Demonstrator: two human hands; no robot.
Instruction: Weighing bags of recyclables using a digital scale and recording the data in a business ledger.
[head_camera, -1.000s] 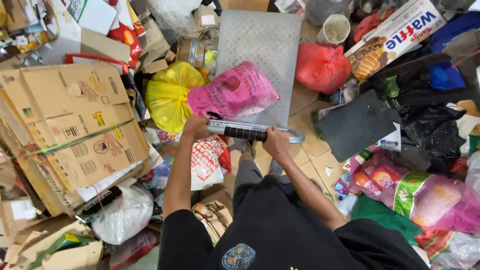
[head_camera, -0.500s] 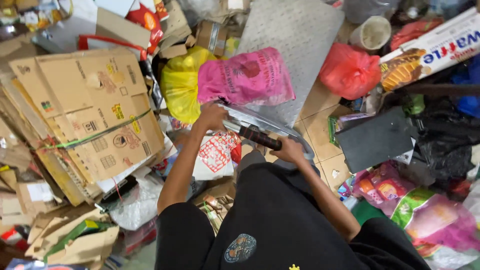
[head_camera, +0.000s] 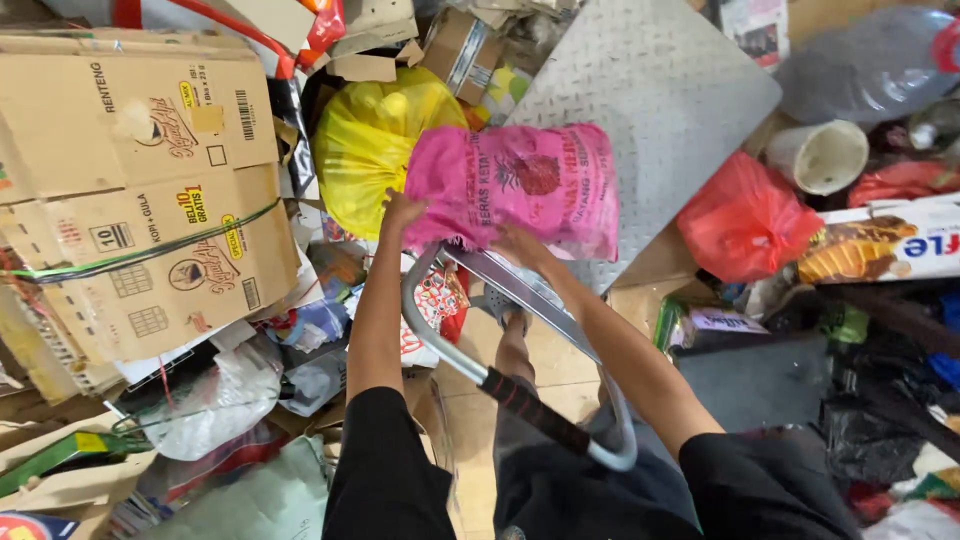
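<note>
A pink woven sack (head_camera: 520, 185) lies on the near end of a grey checker-plate trolley platform (head_camera: 650, 90). My left hand (head_camera: 400, 210) grips the sack's near left corner. My right hand (head_camera: 515, 243) holds its near bottom edge. The trolley's metal handle (head_camera: 540, 415), with a black and red grip, tilts back towards my body between my arms, and neither hand is on it.
A yellow plastic bag (head_camera: 370, 140) sits just left of the sack, a red bag (head_camera: 745, 225) to the right. Tied flattened cardboard boxes (head_camera: 140, 200) fill the left. A white cup (head_camera: 820, 155), a large clear bottle (head_camera: 870, 60) and black bags (head_camera: 880, 400) crowd the right.
Both hands have let go of the trolley handle and moved forward onto the pink sack. The view has come closer to the platform.
</note>
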